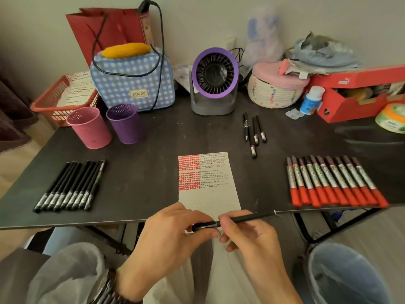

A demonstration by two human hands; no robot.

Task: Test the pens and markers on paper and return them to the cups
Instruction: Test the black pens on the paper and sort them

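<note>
Before two cups (88,128) (125,125), left fingers (198,217) and right fingers (238,230) pinch one pen (248,218)

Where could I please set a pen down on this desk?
Bare desk lies either side of the paper, up to the black pens and the red markers, and between the purple cup and the loose pens. The back, around bag, fan and shoebox, is crowded.

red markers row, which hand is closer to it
Right. The right hand is below and left of the red markers; the left hand is farther left, beyond it. Both grip one black pen.
</note>
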